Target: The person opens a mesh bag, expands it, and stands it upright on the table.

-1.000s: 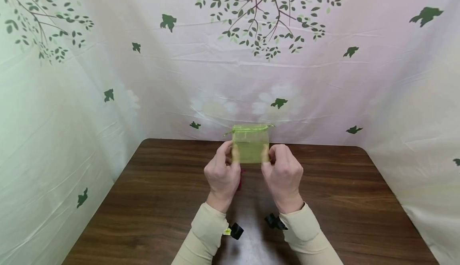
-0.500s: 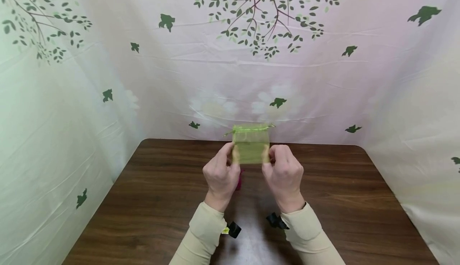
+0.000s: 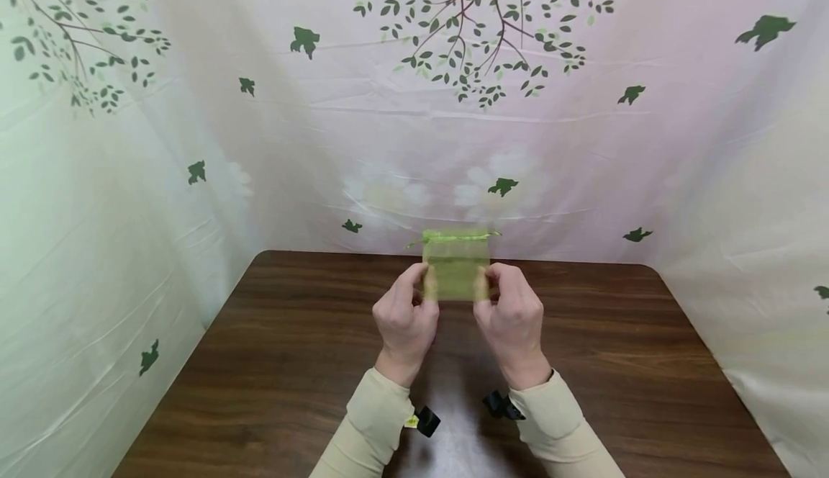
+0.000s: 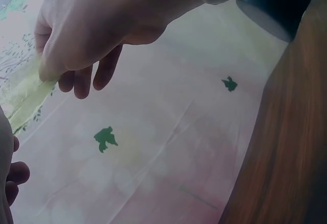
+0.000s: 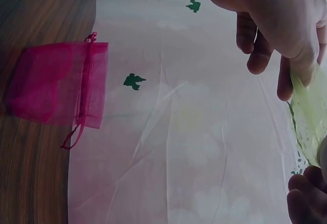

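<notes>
Green organza pouch (image 3: 456,268) is held upright in the air above the middle of the worktop (image 3: 272,363), toward its far edge, with its drawstring top uppermost and its ribbon ends sticking out to either side. The left hand (image 3: 405,319) pinches the pouch's left edge between thumb and forefinger, and the right hand (image 3: 512,317) pinches its right edge the same way; the two hands are level and near each other with the pouch stretched flat between them. The right wrist view shows a pink organza pouch (image 5: 57,89) lying flat on the worktop at its far edge, its drawstring end toward the printed cloth backdrop (image 3: 414,140) that hangs behind and beside the worktop.
</notes>
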Tool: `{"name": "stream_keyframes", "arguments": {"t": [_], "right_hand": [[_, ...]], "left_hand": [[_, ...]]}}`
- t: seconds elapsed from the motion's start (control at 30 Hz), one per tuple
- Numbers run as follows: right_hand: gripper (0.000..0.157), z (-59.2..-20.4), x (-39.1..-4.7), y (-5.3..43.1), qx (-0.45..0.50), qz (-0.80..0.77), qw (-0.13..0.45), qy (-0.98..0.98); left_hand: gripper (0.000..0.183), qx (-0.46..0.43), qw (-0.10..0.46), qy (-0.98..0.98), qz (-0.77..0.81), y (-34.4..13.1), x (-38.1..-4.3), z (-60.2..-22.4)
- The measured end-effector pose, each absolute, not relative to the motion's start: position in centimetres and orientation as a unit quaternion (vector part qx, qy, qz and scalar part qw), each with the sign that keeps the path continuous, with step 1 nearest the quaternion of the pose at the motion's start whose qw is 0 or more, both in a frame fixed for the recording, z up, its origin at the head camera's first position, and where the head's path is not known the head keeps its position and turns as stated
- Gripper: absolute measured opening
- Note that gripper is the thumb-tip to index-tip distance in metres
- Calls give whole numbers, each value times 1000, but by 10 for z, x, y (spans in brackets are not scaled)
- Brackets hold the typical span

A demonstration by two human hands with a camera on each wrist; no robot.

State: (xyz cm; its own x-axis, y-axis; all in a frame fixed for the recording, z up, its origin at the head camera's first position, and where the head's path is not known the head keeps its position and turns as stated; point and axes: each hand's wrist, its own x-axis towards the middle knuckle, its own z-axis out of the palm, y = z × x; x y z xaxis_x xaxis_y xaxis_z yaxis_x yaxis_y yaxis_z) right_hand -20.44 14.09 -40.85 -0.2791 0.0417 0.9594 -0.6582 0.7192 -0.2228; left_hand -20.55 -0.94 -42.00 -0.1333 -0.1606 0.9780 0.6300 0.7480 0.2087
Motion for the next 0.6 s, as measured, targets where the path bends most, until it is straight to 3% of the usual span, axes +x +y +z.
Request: {"name": "stream_keyframes", "arguments": {"t": [0.6], "right_hand": [[10,-409,-203,142,238,327,548,-733]], "left_hand": [[28,-190,617,-688,-331,-4,-204,-423]]}}
